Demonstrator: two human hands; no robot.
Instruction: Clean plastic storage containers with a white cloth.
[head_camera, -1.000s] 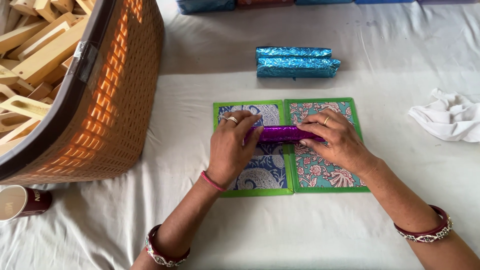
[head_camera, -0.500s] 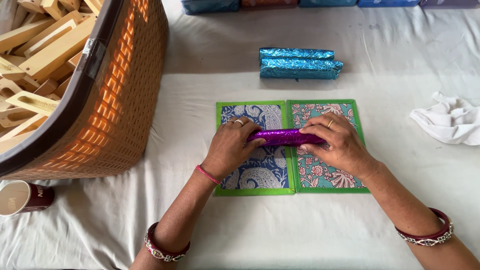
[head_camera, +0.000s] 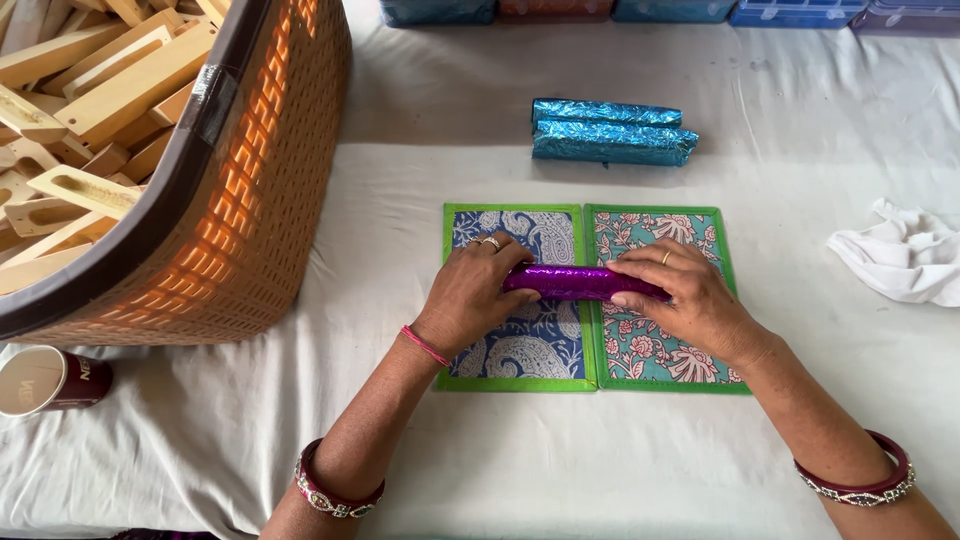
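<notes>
Since a second ago the purple roll (head_camera: 580, 283) has barely shifted: it lay across the seam of the two mats then and lies there now, though both hands have slid slightly along it, the left hand (head_camera: 478, 292) drawing back toward the roll's left end and the right hand (head_camera: 688, 297) settling over its right end. That small change suggests the foil wrap is being smoothed or pressed at the ends, with the roll kept in place rather than lifted. The roll lies level, running left to right, its left half over the blue mat (head_camera: 520, 345) and its right half over the pink mat (head_camera: 655, 350), which sit side by side, touching, on the white cloth (head_camera: 560, 460). The left hand comes in from the near left, wrist slightly bent, fingers curled together over the left end with the thumb tucked beneath; whether the tips pinch the foil cannot be told. The right hand reaches from the near right, palm down, fingers pressed together and laid flat along the top of the roll, thumb against its near side. Farther off lie two blue rolls (head_camera: 612, 132), stacked together. A brown basket (head_camera: 250, 220) of wooden pieces stands at the left, a cup (head_camera: 50, 380) near it, and a crumpled white rag (head_camera: 900, 262) at the right.
</notes>
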